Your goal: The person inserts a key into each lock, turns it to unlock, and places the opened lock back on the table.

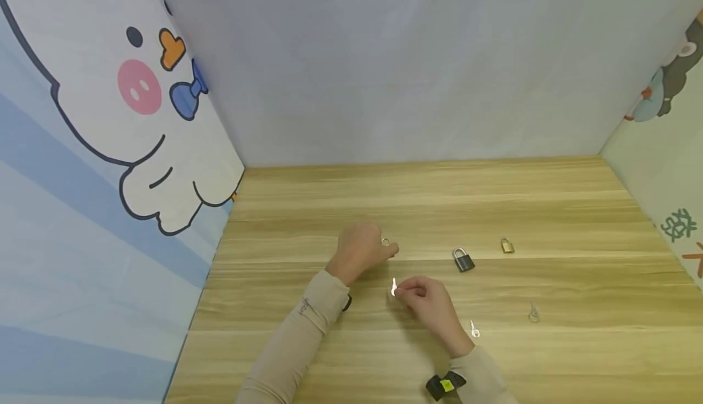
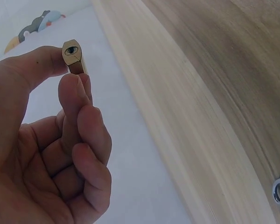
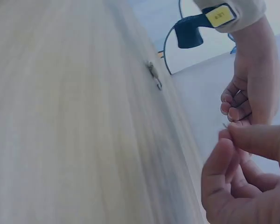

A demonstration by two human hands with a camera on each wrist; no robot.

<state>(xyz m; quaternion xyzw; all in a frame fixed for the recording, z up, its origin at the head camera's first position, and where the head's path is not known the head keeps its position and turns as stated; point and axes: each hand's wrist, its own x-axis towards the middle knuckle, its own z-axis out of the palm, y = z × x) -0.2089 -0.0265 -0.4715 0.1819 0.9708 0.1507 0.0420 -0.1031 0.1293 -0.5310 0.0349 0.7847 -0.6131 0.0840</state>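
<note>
My left hand [image 1: 359, 248] pinches a small brass padlock [image 2: 72, 52] between thumb and index finger, its keyhole face towards the left wrist camera. A shackle [image 1: 386, 241] shows beside those fingers in the head view; whether it belongs to the held padlock I cannot tell. Lower and to the right, my right hand [image 1: 431, 306] pinches a small silver key [image 1: 393, 287] between thumb and index finger, the blade pointing away from me. Key and padlock are apart. Only a sliver of the key shows in the right wrist view.
Right of the hands lie a black padlock [image 1: 464, 262] and, farther back, a small brass-coloured padlock [image 1: 508, 246]. A loose key [image 1: 475, 331] lies beside the right wrist. Farther right is what looks like a key on a ring [image 1: 534, 314]. Fabric walls enclose the wooden table [image 1: 307, 196].
</note>
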